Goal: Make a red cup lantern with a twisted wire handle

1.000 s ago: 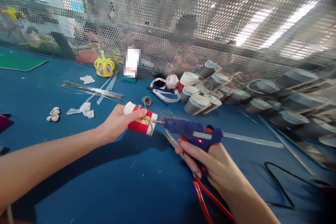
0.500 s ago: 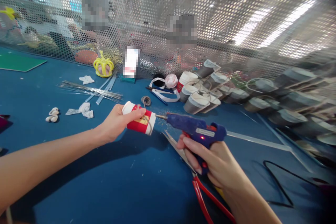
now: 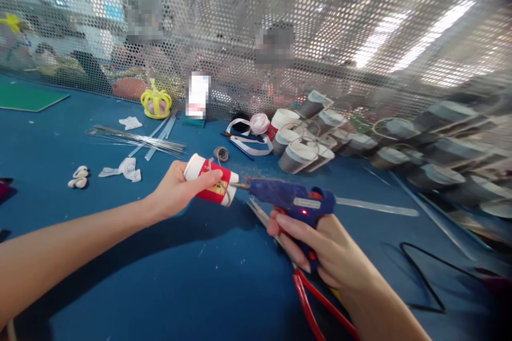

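Note:
My left hand [image 3: 182, 187] grips a red and white paper cup [image 3: 194, 168] lying on its side in the air, the thumb pressed along it. A grey cord [image 3: 228, 195] runs over the cup near its right end, and a small coil of cord [image 3: 221, 154] lies just behind. In my right hand [image 3: 310, 245] is a blue hot glue gun [image 3: 280, 192] with a red light on its side. Its metal nozzle is at the cup's right end, beside the cord; whether it touches cannot be made out. A clear glue stick [image 3: 376, 206] sticks out of the gun's back.
Red-handled scissors [image 3: 306, 298] lie under my right hand. Grey-wrapped cups [image 3: 298, 157] crowd the right rear. Thin wires [image 3: 140, 138], a yellow crown-shaped piece [image 3: 156, 104] and lace scraps [image 3: 127, 169] lie left. A perforated metal screen [image 3: 224, 21] closes the back; a black cable [image 3: 422, 272] lies right.
The glue gun has moved slightly left and down, bringing its nozzle from just off the cup's edge to the cord at the cup's right end. My left hand holds the cup nearly still.

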A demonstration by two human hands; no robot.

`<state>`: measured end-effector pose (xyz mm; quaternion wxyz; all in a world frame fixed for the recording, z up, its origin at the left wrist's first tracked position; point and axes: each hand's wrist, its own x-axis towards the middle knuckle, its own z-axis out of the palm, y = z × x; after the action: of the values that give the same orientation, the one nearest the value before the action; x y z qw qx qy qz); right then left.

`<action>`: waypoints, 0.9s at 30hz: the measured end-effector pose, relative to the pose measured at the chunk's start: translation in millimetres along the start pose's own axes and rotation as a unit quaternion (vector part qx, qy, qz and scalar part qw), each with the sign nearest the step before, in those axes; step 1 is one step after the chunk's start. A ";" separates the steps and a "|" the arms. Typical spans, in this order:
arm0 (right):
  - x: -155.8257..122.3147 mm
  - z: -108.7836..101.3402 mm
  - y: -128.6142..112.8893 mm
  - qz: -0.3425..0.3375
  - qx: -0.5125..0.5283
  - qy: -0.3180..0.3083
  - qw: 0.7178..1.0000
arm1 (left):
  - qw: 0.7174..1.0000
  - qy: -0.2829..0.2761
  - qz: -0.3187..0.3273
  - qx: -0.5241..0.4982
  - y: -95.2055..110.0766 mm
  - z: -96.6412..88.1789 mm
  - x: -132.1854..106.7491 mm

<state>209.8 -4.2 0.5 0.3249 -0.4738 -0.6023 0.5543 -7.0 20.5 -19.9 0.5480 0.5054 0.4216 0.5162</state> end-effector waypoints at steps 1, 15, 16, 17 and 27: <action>-0.3 0.0 0.1 0.006 0.001 -0.008 1.000 | 1.000 -0.003 0.006 0.006 0.8 0.1 -0.6; 1.8 -2.2 1.7 0.028 0.073 -0.015 0.997 | 0.997 -0.034 0.050 0.054 2.1 -2.4 -4.4; 2.1 -3.0 1.7 0.028 0.072 -0.007 0.997 | 0.996 -0.031 0.052 0.058 2.2 -2.3 -4.9; 2.2 -3.6 1.7 0.027 0.070 0.003 0.997 | 0.996 -0.028 0.055 0.062 2.2 -2.2 -5.4; 0.8 -0.9 2.2 0.032 0.089 0.007 0.996 | 0.991 -0.048 0.081 0.094 2.0 -3.4 -7.6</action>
<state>210.8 -3.3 -1.5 0.3523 -0.4662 -0.5330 0.6120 -11.5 13.2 -18.8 0.4739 0.6113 0.3995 0.4921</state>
